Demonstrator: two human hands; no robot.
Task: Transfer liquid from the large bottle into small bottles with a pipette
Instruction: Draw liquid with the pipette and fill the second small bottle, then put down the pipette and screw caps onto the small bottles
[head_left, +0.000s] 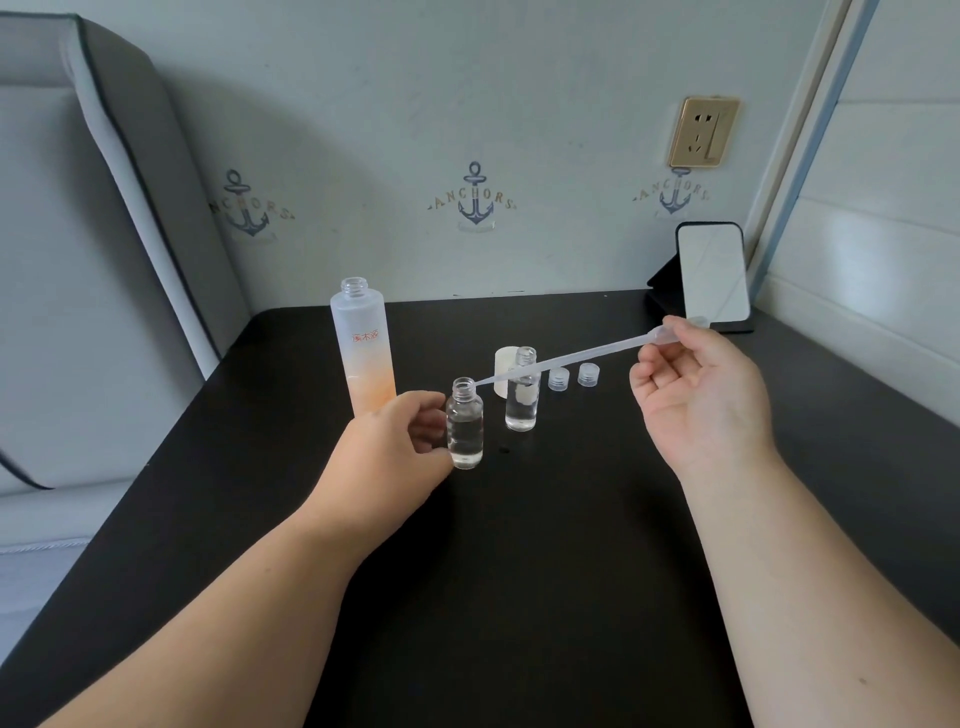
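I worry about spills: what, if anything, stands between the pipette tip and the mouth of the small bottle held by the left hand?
Nothing visible. The pipette tip is already at the open mouth of the small bottle, which has no cap on; both small caps lie apart behind.

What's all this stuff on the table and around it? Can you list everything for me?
large bottle: 1, frosted white fading to orange, open, table's left rear
small bottles: 2, clear, open, part full, centre
pipette: 1, translucent, tip at the nearer bottle's mouth
small caps: 2, clear, right of the bottles
white cap: 1, behind the far bottle
table: 1, black
phone: 1, on a stand, right rear
wall socket: 1, gold
left hand: holds the nearer bottle
right hand: pinches the pipette bulb
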